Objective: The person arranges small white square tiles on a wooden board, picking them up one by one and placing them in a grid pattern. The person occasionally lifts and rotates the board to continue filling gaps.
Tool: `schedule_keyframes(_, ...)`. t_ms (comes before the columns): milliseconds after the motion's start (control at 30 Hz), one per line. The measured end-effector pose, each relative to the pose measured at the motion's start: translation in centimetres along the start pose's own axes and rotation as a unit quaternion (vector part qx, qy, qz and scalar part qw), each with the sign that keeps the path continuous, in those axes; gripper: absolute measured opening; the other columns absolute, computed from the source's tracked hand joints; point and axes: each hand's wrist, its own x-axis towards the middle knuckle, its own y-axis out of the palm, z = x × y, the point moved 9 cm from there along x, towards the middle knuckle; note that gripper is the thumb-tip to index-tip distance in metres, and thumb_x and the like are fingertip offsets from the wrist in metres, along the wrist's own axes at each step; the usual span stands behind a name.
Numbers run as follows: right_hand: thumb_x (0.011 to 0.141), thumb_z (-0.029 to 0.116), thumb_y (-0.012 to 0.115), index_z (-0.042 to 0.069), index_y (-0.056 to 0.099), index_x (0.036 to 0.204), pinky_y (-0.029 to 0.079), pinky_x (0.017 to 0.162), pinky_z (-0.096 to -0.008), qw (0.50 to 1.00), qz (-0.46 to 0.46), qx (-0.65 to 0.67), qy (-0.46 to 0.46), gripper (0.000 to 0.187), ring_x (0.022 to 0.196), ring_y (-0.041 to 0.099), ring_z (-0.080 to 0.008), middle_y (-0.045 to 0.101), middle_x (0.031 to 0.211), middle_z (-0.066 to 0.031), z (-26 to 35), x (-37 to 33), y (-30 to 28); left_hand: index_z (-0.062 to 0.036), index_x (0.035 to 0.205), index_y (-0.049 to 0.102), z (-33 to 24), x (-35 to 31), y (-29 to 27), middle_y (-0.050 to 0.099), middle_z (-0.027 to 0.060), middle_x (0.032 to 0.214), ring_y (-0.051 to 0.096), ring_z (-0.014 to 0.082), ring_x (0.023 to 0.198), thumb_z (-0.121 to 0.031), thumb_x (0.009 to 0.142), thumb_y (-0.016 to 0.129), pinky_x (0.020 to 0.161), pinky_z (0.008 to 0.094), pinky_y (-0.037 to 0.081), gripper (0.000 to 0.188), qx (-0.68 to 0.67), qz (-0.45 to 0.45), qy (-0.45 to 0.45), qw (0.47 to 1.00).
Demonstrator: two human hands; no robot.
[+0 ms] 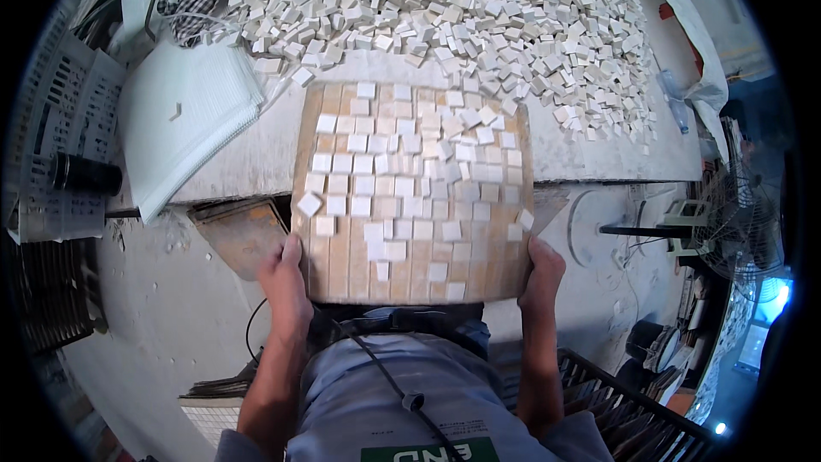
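A square tan board (342,274) with raised ridges running away from me is held in front of my body, its far part over the table edge. My left hand (286,281) grips its left side near the close corner, thumb on the rim. On the opposite side my right hand (541,272) grips it the same way. Small white square tiles (364,185) lie on the board, many in rough rows between the ridges. Some are tilted or overlap toward the far right; only a few lie in the near part. The fingers under the board are hidden.
A large heap of loose tiles (410,0) covers the back of the white table (590,162). White mesh sheets (188,111) are stacked at the left, beside a plastic crate (73,120) and a black cylinder (85,174). A fan (740,218) stands at the right.
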Motion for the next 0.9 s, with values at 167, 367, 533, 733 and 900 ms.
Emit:
schedule_keyframes(167,0.099,0.016,0.059,-0.007,0.072,0.097,0.049,0.076,-0.0269,0.999,0.036,-0.036,-0.02,0.027,0.082,0.062,-0.0112,0.07,0.091,-0.0041,0.2,1.7,0.7,-0.007,0.079,0.062,-0.2,2.0,1.0,0.049,-0.009,0.071,0.037,0.0025,0.064,-0.014,0.1,0.061,0.057,0.0235,0.03,0.023,0.006,0.033,-0.002,0.999)
schedule_keyframes(367,0.101,0.021,0.058,-0.008,0.068,0.111,0.053,0.082,-0.0298,0.997,0.055,0.03,0.038,0.032,0.09,0.067,-0.0156,0.071,0.105,-0.0098,0.3,1.1,1.5,-0.0078,0.086,0.067,-0.8,2.7,1.8,0.055,-0.0081,0.075,0.044,0.003,0.067,-0.018,0.103,0.058,0.062,0.0233,0.036,0.022,-0.004,0.122,0.009,0.993)
schedule_keyframes(533,0.105,0.027,0.057,-0.005,0.068,0.112,0.054,0.081,-0.0299,0.993,0.068,0.061,0.068,0.035,0.092,0.068,-0.0155,0.071,0.105,-0.0092,-1.3,1.1,0.7,0.0023,0.132,0.061,-0.4,0.7,0.4,0.068,0.0099,0.122,0.066,0.0154,0.106,-0.028,0.107,0.053,0.092,0.0298,0.051,0.041,0.012,0.199,-0.032,0.979)
schedule_keyframes(733,0.103,0.022,0.062,-0.002,0.071,0.107,0.049,0.074,-0.0251,0.99,0.007,-0.101,-0.097,0.026,0.08,0.06,-0.0105,0.069,0.096,-0.0048,1.1,-0.1,-2.5,0.0007,0.119,0.066,-3.7,-2.5,-3.5,0.07,0.0089,0.111,0.065,0.0185,0.093,-0.021,0.103,0.06,0.082,0.0325,0.053,0.028,0.186,0.015,0.266,0.946)
schedule_keyframes(900,0.087,0.007,0.075,0.002,0.07,0.111,0.052,0.079,-0.0331,0.872,0.054,-0.34,-0.347,0.025,0.087,0.064,-0.0204,0.069,0.098,-0.0083,7.0,-6.5,1.1,-0.0031,0.115,0.069,-8.4,-12.1,1.9,0.067,0.0138,0.102,0.063,0.0297,0.091,-0.001,0.085,0.073,0.082,0.0398,0.052,0.031,0.367,0.002,0.559,0.744)
